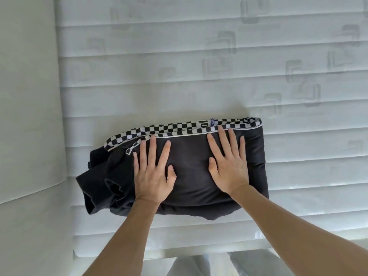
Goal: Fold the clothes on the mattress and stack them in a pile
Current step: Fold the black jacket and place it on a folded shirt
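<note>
Both hands lie flat with fingers spread, the left hand (152,172) and right hand (229,166) pressing side by side on the folded black fabric garment with checkered trim (191,176). It sits near the front edge of the white quilted mattress (179,66), long axis running left to right; loose sleeve ends bunch beyond the left hand, the nearer one to tidy them.

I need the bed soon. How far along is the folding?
Done: the dark garment lies folded on the mattress, checkered trim along its far edge. In hand: left hand and right hand press it flat. Left: its bunched left end; no other clothes show.
</note>
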